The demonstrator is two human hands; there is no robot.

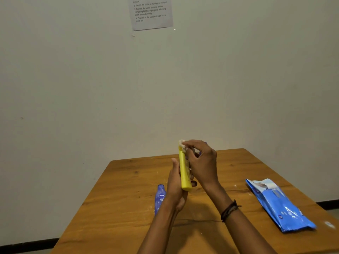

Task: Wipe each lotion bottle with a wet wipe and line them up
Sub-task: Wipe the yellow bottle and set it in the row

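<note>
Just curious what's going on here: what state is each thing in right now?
yellow bottle: lifted off the table, gripped by the left hand.
wet wipe: pinched by the right hand against the bottle's top.
blue bottle: on the table, untouched.
wipes pack: lying flat on the table, flap lifted.

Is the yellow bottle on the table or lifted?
Lifted: the left hand holds the yellow bottle above the table; right hand presses a wipe to its top.

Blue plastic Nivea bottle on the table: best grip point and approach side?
Probably wrap the blue plastic Nivea bottle at its labelled mid-body, from the view's left: it stands upright, and the left hand, holding the yellow plastic bottle, blocks its right side.
</note>
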